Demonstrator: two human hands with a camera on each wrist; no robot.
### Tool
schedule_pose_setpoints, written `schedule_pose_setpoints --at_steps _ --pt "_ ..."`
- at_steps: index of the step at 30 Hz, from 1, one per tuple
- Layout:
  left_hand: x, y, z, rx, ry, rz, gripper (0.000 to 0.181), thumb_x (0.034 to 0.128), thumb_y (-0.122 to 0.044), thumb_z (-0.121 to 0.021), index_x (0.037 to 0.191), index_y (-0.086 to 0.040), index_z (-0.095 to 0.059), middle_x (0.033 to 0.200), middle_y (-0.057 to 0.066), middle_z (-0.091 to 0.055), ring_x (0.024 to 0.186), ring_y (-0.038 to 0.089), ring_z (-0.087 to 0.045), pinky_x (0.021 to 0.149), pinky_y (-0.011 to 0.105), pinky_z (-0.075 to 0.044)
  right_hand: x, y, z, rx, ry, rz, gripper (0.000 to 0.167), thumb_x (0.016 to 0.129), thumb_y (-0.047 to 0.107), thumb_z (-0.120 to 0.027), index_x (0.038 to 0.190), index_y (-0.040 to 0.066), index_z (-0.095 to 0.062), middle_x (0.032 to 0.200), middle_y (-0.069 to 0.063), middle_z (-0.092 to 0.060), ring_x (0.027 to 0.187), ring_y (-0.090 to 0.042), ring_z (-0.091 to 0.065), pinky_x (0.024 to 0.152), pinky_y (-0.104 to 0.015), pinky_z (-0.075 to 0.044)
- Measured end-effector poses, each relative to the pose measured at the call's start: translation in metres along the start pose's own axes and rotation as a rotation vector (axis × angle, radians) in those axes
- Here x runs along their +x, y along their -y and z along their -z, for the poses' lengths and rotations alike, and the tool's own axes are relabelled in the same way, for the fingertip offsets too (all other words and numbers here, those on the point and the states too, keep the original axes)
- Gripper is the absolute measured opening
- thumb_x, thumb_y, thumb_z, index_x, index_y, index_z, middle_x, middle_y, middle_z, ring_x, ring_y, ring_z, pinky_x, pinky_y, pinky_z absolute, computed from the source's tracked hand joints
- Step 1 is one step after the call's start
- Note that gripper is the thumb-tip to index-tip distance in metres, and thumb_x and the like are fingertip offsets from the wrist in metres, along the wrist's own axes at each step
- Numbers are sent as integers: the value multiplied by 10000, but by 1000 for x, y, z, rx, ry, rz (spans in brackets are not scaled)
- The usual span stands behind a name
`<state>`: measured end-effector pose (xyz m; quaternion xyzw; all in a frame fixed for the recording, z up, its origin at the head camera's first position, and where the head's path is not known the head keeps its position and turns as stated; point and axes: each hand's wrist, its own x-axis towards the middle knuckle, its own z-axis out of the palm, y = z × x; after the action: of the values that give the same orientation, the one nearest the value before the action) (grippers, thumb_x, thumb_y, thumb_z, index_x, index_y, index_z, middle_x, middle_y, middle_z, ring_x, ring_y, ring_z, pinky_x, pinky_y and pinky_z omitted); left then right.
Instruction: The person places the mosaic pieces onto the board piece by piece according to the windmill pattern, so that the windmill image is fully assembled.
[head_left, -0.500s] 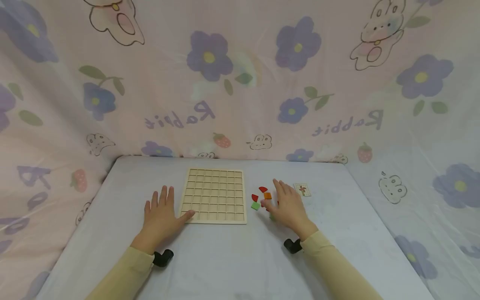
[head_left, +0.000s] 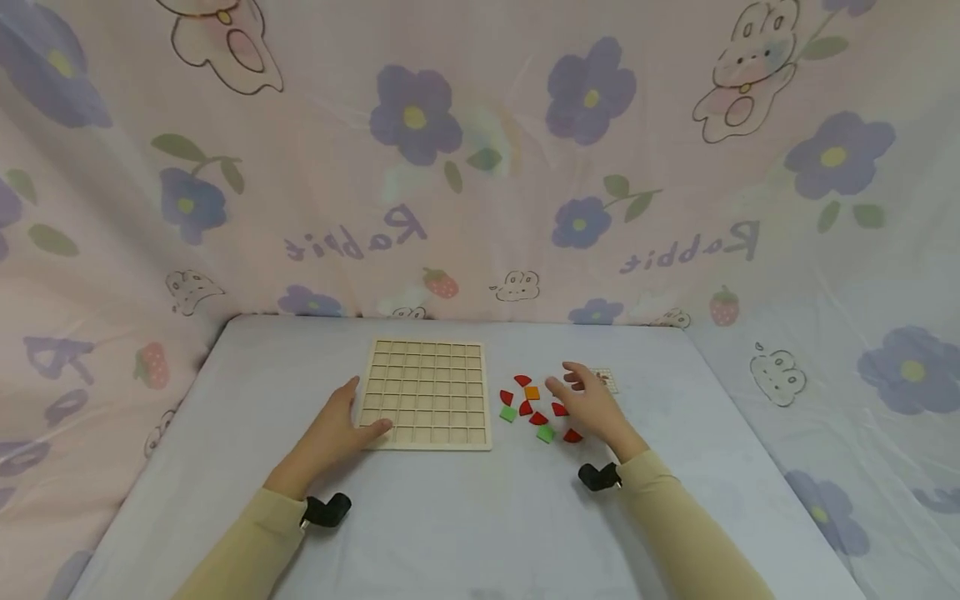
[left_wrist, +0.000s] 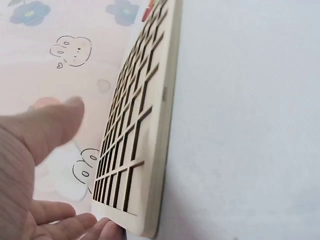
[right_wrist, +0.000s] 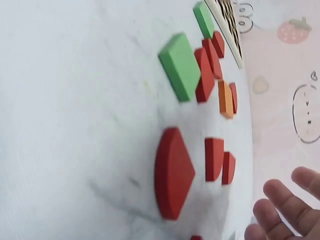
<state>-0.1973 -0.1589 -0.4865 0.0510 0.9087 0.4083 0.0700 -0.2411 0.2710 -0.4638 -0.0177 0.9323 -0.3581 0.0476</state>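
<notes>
A square wooden grid board (head_left: pixel 427 396) lies flat on the table. At its left edge is my left hand (head_left: pixel 326 435), thumb over the lower left corner; in the left wrist view the fingers (left_wrist: pixel 65 227) are by the board's side (left_wrist: pixel 162 135), and whether they press it I cannot tell. Several red quarter-round pieces (head_left: pixel 538 418), green squares (head_left: pixel 545 433) and an orange square (head_left: pixel 532 392) lie scattered right of the board. My right hand (head_left: pixel 594 408) hovers over the right side of these pieces, fingers loosely bent and holding nothing. In the right wrist view a red piece (right_wrist: pixel 172 175) lies nearest.
A small patterned card (head_left: pixel 606 380) lies behind my right hand, partly covered by it. Cloth printed with flowers and rabbits (head_left: pixel 480 192) hangs behind the table and at both sides. The white tabletop (head_left: pixel 465 517) stretches in front of the board.
My left hand has turned on its side against the board's left edge. My right hand has moved right and turned, uncovering more red and green pieces. The head view has shifted slightly.
</notes>
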Motion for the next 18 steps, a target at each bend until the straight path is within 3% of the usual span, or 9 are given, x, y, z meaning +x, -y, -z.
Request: schedule_pose_setpoints --at_steps 4,7,11,18 --pt "6 5 0 -98 11 47 955 877 -355 -698 1500 83 -122 1434 331 -338 1288 448 -398 1033 540 -361 6 -11 6 34 1 -15 854 858 705 -487 1466 114 -380 1357 -139 -495 1230 -328 -457 973 -543 -414" --pt "9 10 0 -138 -14 57 812 895 -204 -676 1470 118 -204 1374 299 -410 1230 409 -459 1006 500 -406 9 -18 9 51 10 -29 864 847 709 -501 1445 91 -411 1338 -146 -508 1218 -325 -471 964 -524 -431" --pt "12 15 0 -126 -26 49 658 888 -69 -645 1426 130 -322 1262 257 -490 1146 348 -517 963 454 -449 11 -24 10 72 32 -65 831 831 684 -561 1401 87 -465 1296 -131 -532 1192 -306 -488 963 -500 -442" --pt "11 21 0 -121 0 71 606 896 -69 -656 1420 73 -386 1236 219 -504 1126 306 -519 958 426 -453 12 -36 3 77 58 -92 720 821 570 -678 1329 83 -528 1199 -118 -569 1051 -272 -545 810 -376 -528"
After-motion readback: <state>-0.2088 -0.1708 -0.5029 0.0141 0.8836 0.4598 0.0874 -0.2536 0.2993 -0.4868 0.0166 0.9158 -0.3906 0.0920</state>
